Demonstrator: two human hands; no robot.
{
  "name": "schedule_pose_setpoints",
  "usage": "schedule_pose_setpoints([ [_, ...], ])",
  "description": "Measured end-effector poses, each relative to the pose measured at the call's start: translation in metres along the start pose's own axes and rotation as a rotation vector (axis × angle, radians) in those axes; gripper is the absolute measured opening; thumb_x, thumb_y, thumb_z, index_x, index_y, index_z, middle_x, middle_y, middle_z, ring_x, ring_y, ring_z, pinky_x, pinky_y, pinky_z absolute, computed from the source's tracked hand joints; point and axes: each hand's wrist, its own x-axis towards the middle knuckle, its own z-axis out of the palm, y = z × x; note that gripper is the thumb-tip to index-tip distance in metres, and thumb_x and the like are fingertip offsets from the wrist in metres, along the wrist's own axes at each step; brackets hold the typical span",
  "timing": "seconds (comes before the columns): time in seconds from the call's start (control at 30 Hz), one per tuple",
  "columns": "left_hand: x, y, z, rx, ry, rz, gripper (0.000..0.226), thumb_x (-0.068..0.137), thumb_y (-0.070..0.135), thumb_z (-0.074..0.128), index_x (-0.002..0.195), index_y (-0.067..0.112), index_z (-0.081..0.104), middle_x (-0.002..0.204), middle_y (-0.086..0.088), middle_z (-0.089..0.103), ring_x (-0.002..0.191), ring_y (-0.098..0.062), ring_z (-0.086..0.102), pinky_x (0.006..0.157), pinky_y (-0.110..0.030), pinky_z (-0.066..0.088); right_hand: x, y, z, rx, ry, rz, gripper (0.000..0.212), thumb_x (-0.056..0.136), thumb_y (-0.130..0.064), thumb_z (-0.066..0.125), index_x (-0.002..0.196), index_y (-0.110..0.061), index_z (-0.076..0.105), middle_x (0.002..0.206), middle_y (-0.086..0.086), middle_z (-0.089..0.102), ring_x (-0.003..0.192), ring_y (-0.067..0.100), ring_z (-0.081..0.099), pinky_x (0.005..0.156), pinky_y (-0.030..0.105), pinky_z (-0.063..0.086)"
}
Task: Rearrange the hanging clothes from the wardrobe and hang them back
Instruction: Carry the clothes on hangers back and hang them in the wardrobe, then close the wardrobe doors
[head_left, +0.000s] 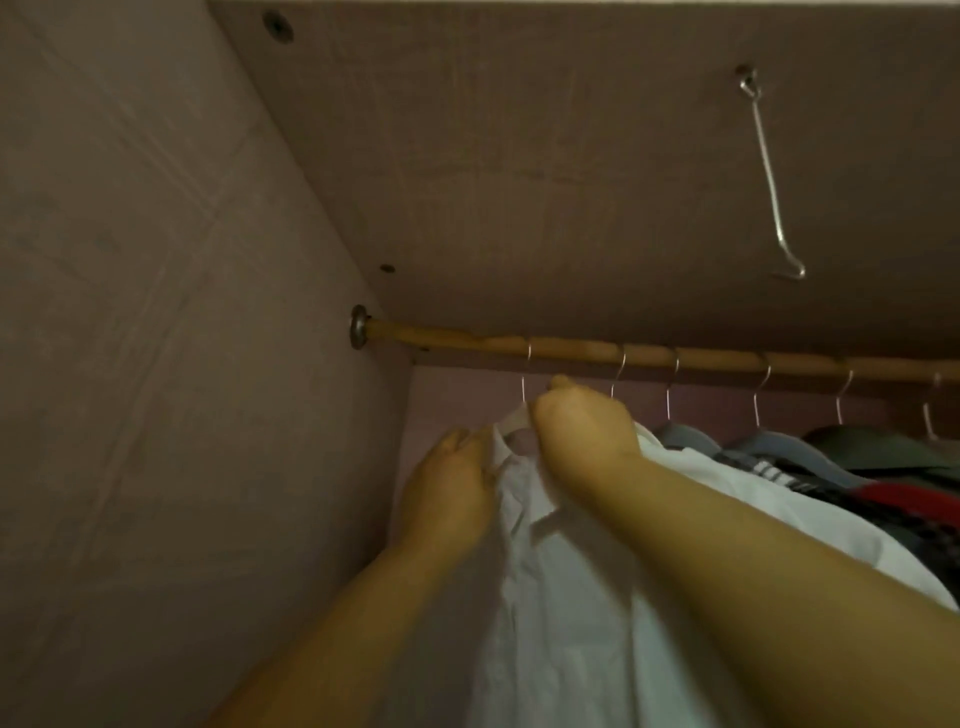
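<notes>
The white shirt (571, 597) hangs at the left end of the wooden rod (649, 358), close to the wardrobe's left wall (156, 312). The hook of its hanger (525, 376) is over the rod, so this shirt looks hung up.

Both hands are at the top of the shirt. The left hand (452, 483) pinches the cloth at the left side of the collar. The right hand (582, 431) is curled up tight at the neck of the shirt, just under the hook. I cannot tell if it holds cloth or the hanger too, because the fingers are hidden behind the hand.

I think the person is fixing the collar so the shirt sits neat. That is a small job near the end of hanging this one.

To the right, more clothes (857, 467) hang in a row on their own hooks, gray, green, red and dark. They look in place. I cannot tell if any need moving, or if more clothes wait outside the wardrobe.
</notes>
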Motion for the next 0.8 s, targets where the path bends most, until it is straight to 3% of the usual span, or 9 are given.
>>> schedule_pose_setpoints([
  [0.1,-0.014,-0.012,0.008,0.036,-0.031,-0.036,0.043,0.096,0.025,0.04,0.138,0.019,0.039,0.138,-0.009,0.042,0.116,-0.028,0.049,0.095,-0.038,0.043,-0.01,-0.008,0.014,-0.02,0.037,-0.014,0.032,0.086,0.004,0.045,0.117,-0.002,0.054,0.118,0.015,0.047,0.109,0.03,0.049,0.068,0.032,0.033],
  [0.2,-0.031,-0.018,0.01,0.03,-0.044,-0.042,0.049,0.092,0.014,0.045,0.14,0.019,0.037,0.134,-0.01,0.046,0.116,-0.028,0.048,0.096,-0.037,0.041,-0.022,-0.013,0.018,-0.011,0.064,-0.029,0.036,0.088,-0.001,0.043,0.124,-0.005,0.048,0.122,0.013,0.047,0.111,0.03,0.048,0.072,0.032,0.032],
  [0.27,-0.044,-0.017,0.007,0.021,-0.052,-0.063,0.051,0.091,0.016,0.048,0.141,0.02,0.037,0.133,-0.01,0.046,0.116,-0.027,0.047,0.098,-0.036,0.04,-0.037,-0.013,0.02,-0.028,0.081,-0.072,0.04,0.089,-0.009,0.045,0.13,-0.009,0.044,0.127,0.011,0.046,0.115,0.03,0.044,0.087,0.035,0.033],
  [0.33,-0.06,-0.014,0.003,0.04,-0.072,-0.107,0.055,0.092,0.02,0.049,0.143,0.019,0.032,0.139,-0.008,0.041,0.123,-0.026,0.043,0.102,-0.036,0.037,-0.057,-0.012,0.022,-0.048,0.062,-0.119,0.046,0.09,-0.018,0.049,0.136,-0.014,0.04,0.138,0.01,0.039,0.126,0.03,0.035,0.108,0.042,0.021],
  [0.4,-0.078,-0.009,-0.005,0.071,-0.106,-0.151,0.057,0.092,0.024,0.051,0.144,0.017,0.03,0.142,-0.008,0.038,0.126,-0.026,0.04,0.103,-0.036,0.036,-0.081,-0.013,0.02,-0.038,0.009,-0.171,0.047,0.093,-0.021,0.044,0.139,-0.017,0.037,0.146,0.008,0.031,0.135,0.03,0.024,0.114,0.048,0.007],
  [0.53,-0.122,0.011,-0.025,0.107,-0.17,-0.194,0.059,0.092,0.028,0.053,0.145,0.017,0.028,0.142,-0.008,0.038,0.125,-0.025,0.042,0.102,-0.034,0.038,-0.141,-0.016,0.013,0.043,-0.109,-0.231,0.049,0.091,-0.019,0.043,0.14,-0.02,0.035,0.147,0.006,0.029,0.136,0.027,0.022,0.115,0.046,0.005],
  [0.67,-0.188,0.046,-0.055,0.144,-0.253,-0.267,0.058,0.094,0.029,0.05,0.145,0.018,0.026,0.144,-0.006,0.036,0.124,-0.024,0.042,0.097,-0.032,0.038,-0.217,-0.014,-0.01,0.123,-0.188,-0.282,0.048,0.091,-0.019,0.046,0.138,-0.019,0.038,0.142,0.008,0.035,0.13,0.027,0.029,0.112,0.041,0.014],
  [0.8,-0.264,0.086,-0.094,0.269,-0.331,-0.315,0.055,0.092,0.032,0.052,0.142,0.021,0.032,0.139,-0.005,0.041,0.121,-0.026,0.045,0.098,-0.037,0.041,-0.3,-0.006,-0.044,0.235,-0.288,-0.304,0.05,0.094,-0.022,0.044,0.143,-0.02,0.032,0.149,0.005,0.027,0.134,0.023,0.026,0.111,0.036,0.015],
])
